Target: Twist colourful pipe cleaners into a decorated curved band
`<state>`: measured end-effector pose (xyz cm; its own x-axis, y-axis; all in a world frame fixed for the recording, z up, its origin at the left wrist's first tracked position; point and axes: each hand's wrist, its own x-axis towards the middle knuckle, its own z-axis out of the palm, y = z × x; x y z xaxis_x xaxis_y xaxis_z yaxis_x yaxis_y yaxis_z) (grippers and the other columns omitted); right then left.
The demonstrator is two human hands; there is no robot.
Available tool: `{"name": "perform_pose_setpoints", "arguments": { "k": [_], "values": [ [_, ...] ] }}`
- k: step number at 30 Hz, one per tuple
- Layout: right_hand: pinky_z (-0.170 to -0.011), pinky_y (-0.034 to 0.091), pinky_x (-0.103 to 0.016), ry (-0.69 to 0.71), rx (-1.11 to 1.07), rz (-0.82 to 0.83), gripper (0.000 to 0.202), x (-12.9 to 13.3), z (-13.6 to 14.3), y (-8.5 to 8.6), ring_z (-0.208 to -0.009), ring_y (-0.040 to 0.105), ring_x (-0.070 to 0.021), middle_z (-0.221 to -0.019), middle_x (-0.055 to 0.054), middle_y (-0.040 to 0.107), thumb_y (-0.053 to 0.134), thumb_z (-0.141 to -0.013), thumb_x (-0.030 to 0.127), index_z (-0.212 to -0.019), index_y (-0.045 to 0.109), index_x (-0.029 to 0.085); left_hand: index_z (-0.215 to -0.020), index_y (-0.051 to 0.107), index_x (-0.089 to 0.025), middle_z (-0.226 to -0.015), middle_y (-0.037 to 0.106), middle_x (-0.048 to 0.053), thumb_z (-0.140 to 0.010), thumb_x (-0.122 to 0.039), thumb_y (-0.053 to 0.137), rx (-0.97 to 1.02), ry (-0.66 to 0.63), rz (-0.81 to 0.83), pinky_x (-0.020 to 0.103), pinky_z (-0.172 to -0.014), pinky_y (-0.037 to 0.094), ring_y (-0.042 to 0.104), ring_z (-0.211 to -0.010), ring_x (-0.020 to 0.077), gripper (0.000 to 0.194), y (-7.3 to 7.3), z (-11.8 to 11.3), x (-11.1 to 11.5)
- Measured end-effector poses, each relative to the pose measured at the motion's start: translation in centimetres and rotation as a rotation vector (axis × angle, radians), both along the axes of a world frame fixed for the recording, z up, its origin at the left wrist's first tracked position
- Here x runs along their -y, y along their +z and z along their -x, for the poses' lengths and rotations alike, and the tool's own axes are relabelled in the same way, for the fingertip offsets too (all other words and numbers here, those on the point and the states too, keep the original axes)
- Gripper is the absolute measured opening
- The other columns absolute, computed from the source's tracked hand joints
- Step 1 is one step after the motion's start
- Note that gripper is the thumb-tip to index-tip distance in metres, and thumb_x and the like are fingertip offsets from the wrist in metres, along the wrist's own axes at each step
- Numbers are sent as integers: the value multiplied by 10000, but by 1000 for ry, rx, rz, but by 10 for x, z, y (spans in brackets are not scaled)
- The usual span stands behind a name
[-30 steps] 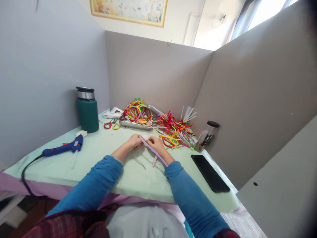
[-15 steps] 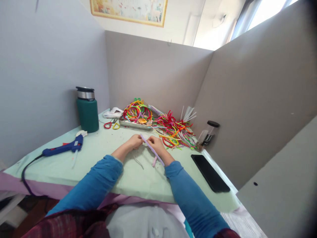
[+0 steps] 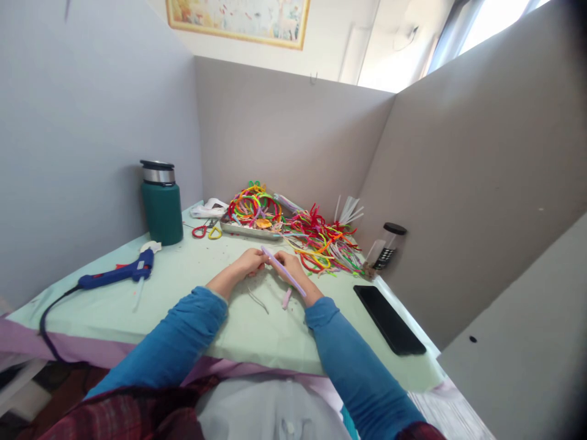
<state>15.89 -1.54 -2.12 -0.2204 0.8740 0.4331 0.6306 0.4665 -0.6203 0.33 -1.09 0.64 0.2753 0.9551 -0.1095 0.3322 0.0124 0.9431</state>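
Close together over the middle of the table, both hands pinch a purple pipe cleaner [image 3: 290, 278]. My left hand [image 3: 251, 263] is closed near its upper end. Closed around the same end, my right hand [image 3: 288, 264] lets the free length slant back over its wrist. Below them on the green table cover [image 3: 183, 318] lie a short pink piece [image 3: 287, 299] and a thin whitish strand [image 3: 258, 300]. The fingertips partly hide the point where the pipe cleaner is gripped.
Behind the hands stand a metal tray [image 3: 250, 231] of coloured pipe cleaner loops and a loose pipe cleaner heap [image 3: 325, 241]. At left are a blue glue gun [image 3: 119, 270] with its cord and a green bottle [image 3: 162, 208]. A black phone [image 3: 389, 319] and a clear black-lidded container [image 3: 389, 247] lie right.
The pipe cleaner's free end has swung slightly upward over the right wrist, uncovering more of the pink piece. Both hands have shifted only a little.
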Motion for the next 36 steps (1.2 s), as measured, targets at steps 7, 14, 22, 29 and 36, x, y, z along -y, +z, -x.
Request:
{"name": "perform_pose_setpoints", "arguments": {
  "k": [7, 14, 22, 29, 36],
  "values": [
    [-535, 309, -191, 14, 11, -3, 266, 1, 0, 0, -597, 473, -99, -637, 10, 570, 500, -766, 402, -732, 599, 157, -759, 563, -101, -450, 423, -57, -798, -320, 509, -50, -24, -35, 193, -322, 182, 265, -274, 28, 229, -3, 1, -2],
    [-518, 295, -187, 17, -1, -26, 280, -3, -1, -2, -567, 442, -88, -599, 25, 533, 495, -764, 408, -695, 587, 152, -761, 568, -103, -461, 455, -49, -806, -320, 492, -96, -17, -88, 197, -318, 194, 284, -264, 32, 234, -4, 0, -2],
    [-524, 303, -190, -5, 8, -4, 242, 0, 0, 1, -578, 463, -94, -599, 23, 540, 491, -749, 372, -686, 583, 157, -727, 569, -110, -466, 460, -42, -771, -310, 519, -115, -6, -121, 198, -318, 197, 296, -278, 39, 211, -5, 1, -2],
    [-529, 312, -197, -32, -16, 17, 228, 3, 3, 2, -575, 467, -97, -601, 19, 556, 505, -744, 370, -682, 580, 163, -626, 549, -107, -389, 394, -49, -760, -298, 530, -104, 24, -104, 203, -329, 209, 291, -293, 46, 234, -2, 0, 2],
    [-519, 311, -193, -4, -11, 22, 256, 2, 1, 2, -576, 471, -96, -597, 20, 552, 494, -742, 388, -665, 577, 159, -723, 572, -104, -434, 457, -38, -755, -267, 501, -63, 4, -52, 204, -323, 207, 288, -283, 49, 181, -1, -1, -1]
  ]
}}
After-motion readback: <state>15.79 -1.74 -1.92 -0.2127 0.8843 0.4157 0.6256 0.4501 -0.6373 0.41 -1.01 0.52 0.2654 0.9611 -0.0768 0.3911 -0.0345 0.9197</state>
